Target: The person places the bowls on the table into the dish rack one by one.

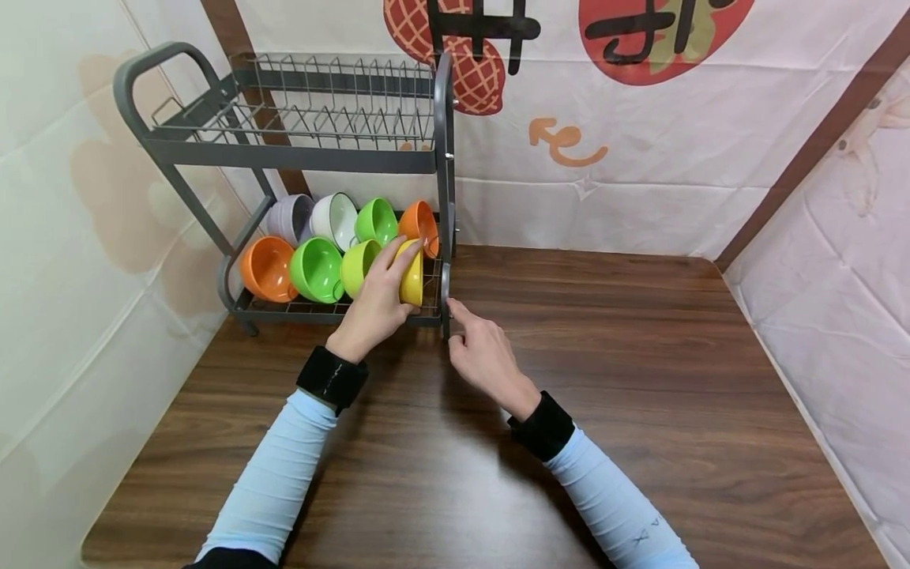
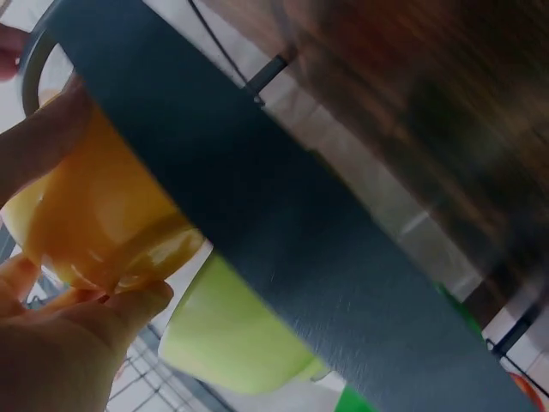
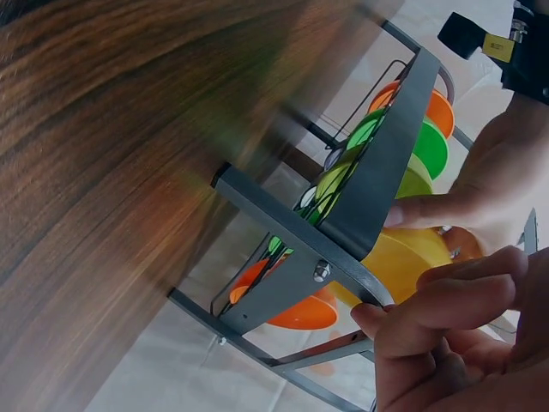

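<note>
My left hand (image 1: 377,304) grips a yellow cup (image 1: 411,276) at the front right end of the lower shelf of a grey two-tier dish rack (image 1: 298,158). In the left wrist view, thumb and fingers are around the yellow cup (image 2: 103,206), behind the shelf's dark front bar (image 2: 257,206). Its opening faces right in the head view. My right hand (image 1: 486,356) touches the rack's front right post with the index fingertip, the other fingers bent. A yellow-green cup (image 1: 358,269) lies tilted directly left of the yellow one, partly hidden by the left hand.
Tilted cups line the lower shelf: orange (image 1: 268,269) and green (image 1: 317,270) in front; lilac (image 1: 290,217), white (image 1: 334,220), green (image 1: 377,220) and orange (image 1: 419,225) behind. Wire slots (image 1: 334,118) form the upper tier. A brown wooden table (image 1: 604,356) extends right; printed cloth (image 1: 640,205) hangs behind.
</note>
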Available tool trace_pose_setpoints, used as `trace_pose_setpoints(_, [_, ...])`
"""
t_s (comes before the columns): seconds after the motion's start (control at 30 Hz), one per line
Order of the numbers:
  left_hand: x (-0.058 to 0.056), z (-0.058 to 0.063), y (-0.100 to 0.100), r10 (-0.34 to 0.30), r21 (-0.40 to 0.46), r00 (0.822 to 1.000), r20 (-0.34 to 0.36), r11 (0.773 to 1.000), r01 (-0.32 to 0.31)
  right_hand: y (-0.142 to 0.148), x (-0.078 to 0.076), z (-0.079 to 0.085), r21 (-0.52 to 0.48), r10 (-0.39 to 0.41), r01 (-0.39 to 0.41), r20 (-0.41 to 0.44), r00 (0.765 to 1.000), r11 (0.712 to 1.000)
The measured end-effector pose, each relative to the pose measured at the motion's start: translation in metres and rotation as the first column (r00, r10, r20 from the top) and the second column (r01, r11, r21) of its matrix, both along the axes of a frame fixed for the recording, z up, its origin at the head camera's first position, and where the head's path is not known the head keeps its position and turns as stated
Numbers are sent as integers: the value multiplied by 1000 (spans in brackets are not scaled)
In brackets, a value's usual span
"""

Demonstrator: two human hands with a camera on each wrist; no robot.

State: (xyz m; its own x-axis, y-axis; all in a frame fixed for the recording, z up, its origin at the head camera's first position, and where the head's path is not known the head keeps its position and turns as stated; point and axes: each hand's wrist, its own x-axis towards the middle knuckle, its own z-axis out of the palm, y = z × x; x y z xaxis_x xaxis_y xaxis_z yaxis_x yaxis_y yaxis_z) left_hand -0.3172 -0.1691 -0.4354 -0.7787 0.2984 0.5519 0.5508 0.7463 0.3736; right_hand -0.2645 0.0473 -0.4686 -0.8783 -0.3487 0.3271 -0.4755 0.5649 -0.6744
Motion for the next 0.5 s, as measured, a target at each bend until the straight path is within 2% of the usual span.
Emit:
trace_pose_setpoints(0.17, [-6,-5,1,10,-14,1000,24,1000,-10,0,1,1,1,5,-5,9,1000,1000])
trace_pose_setpoints(0.5, [-14,-8,4,10,-27,998,70,1000,-8,2,1,3,14,5,-5,11,1000,1000])
